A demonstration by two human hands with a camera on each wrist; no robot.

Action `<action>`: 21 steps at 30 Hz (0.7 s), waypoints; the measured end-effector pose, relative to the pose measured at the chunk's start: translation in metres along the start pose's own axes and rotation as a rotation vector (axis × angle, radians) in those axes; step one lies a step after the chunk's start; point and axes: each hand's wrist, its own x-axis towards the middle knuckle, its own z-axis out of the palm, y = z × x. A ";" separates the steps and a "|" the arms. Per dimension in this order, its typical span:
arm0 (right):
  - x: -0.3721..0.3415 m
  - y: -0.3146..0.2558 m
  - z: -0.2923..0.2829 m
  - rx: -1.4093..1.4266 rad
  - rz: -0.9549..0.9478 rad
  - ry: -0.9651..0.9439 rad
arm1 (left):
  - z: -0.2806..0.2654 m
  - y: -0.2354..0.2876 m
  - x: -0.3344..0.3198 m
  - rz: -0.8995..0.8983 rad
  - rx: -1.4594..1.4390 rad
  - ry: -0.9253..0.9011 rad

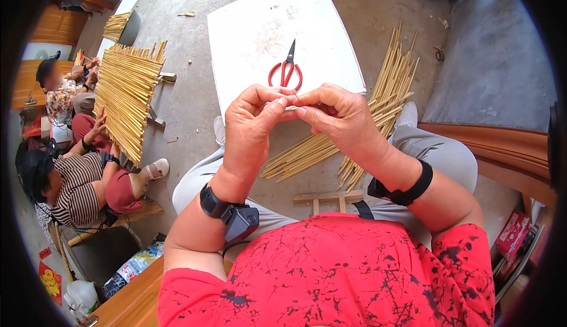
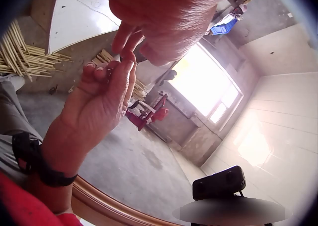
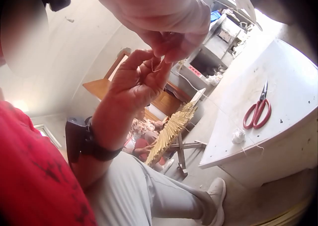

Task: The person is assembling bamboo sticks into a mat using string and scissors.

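Observation:
A thin pale thread [image 3: 155,67] runs at the fingertips of both hands, which meet above the lap. My left hand [image 1: 251,120] pinches it between thumb and index finger. Thumb and index of my right hand [image 1: 339,117] also pinch at the thread, close against the left fingertips. Exactly how the thread lies between the fingers is partly hidden. Red-handled scissors [image 1: 286,74] lie on the white table [image 1: 254,31] just beyond the hands, blades pointing away. In the right wrist view a small white ball of thread [image 3: 238,135] sits beside the scissors [image 3: 257,112].
Bundles of thin sticks [image 1: 307,154] lie on the floor between the legs and right of the table. At left, a person in a striped top [image 1: 82,185] touches a slanted panel of sticks [image 1: 127,96]; another person sits behind. A wooden frame [image 1: 328,198] lies near the lap.

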 end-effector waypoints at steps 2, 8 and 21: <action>0.000 0.004 0.000 -0.131 -0.126 0.031 | 0.001 0.001 0.000 -0.008 0.010 0.011; -0.001 0.002 0.000 -0.193 -0.144 0.049 | 0.000 0.000 -0.001 -0.031 0.015 0.016; -0.001 0.002 0.001 -0.255 -0.140 0.057 | 0.001 0.000 -0.002 -0.031 0.038 0.007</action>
